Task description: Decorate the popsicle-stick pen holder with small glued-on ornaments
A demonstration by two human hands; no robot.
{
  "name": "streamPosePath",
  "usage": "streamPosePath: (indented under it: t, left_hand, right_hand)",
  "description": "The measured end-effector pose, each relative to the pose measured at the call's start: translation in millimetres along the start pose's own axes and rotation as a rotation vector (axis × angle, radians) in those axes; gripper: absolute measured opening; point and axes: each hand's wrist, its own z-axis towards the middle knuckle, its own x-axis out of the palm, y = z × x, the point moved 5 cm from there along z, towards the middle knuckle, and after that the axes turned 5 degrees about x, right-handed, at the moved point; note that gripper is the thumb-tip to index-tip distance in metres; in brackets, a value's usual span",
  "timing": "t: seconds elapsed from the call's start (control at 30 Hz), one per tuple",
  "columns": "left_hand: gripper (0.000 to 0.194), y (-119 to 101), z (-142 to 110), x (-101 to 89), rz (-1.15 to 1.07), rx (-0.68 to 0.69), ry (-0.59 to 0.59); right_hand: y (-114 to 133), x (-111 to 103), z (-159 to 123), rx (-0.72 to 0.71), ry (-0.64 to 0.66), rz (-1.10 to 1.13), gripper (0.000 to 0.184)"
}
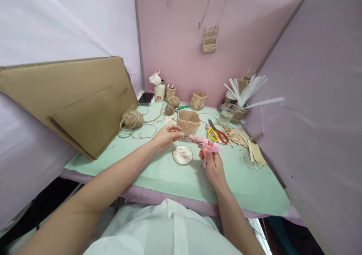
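My right hand [214, 166] is wrapped round the grip of a pink glue gun [207, 145], whose nozzle points left. A small orange light glows on the gun. My left hand [169, 136] pinches a small pale piece [182, 135] right at the nozzle tip; its kind is too small to make out. Just behind both hands stands a woven basket [188, 121], upright on the table. Below the nozzle lies a round dish [182, 160] with whitish bits in it.
Yellow- and red-handled scissors [217, 135] lie right of the basket, near wooden strips [256, 153]. A twine ball [132, 119] and a cardboard sheet [93, 111] are left. Behind stand a second basket [199, 100], a plastic cup [226, 114] and white sticks [246, 91].
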Motion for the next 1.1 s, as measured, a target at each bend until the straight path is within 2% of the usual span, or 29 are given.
streamPosePath:
  t: [0.4, 0.53, 0.67, 0.77, 0.87, 0.93, 1.03, 1.1]
  left_hand:
    - [0.038, -0.4, 2.7, -3.0, -0.022, 0.023, -0.026]
    - [0.041, -1.4, 3.3, -4.8, -0.046, 0.032, -0.036]
    - [0.041, -2.0, 4.3, -8.5, -0.054, 0.036, -0.081]
    - [0.04, -0.5, 5.5, -11.2, -0.051, 0.025, -0.11]
    - [0.039, 1.3, 6.5, -12.7, -0.036, 0.023, -0.112]
    - [0.038, 2.0, 6.8, -12.5, -0.019, 0.025, -0.098]
    - [0.037, 2.4, 6.1, -10.9, 0.005, 0.019, -0.079]
    - [0.036, 2.3, 4.9, -9.3, 0.018, 0.01, -0.081]
  right_hand:
    - [-6.7, 0.7, -0.1, -0.017, 0.028, -0.059, 0.044]
    - [-0.5, -7.7, -2.5, -0.058, 0.041, -0.158, 0.042]
    - [10.4, -39.3, 0.3, -0.073, -0.014, -0.343, 0.039]
    - [10.4, -71.9, 7.3, -0.129, -0.117, -0.636, 0.033]
    - [-8.4, -98.6, 14.6, -0.117, -0.19, -1.001, 0.03]
    - [-26.7, -111.4, 17.9, -0.041, -0.18, -1.188, 0.032]
    - [-43.1, -124.1, 19.2, 0.1, -0.135, -1.272, 0.039]
    - [-36.1, -124.9, 19.2, 0.09, -0.166, -1.241, 0.037]
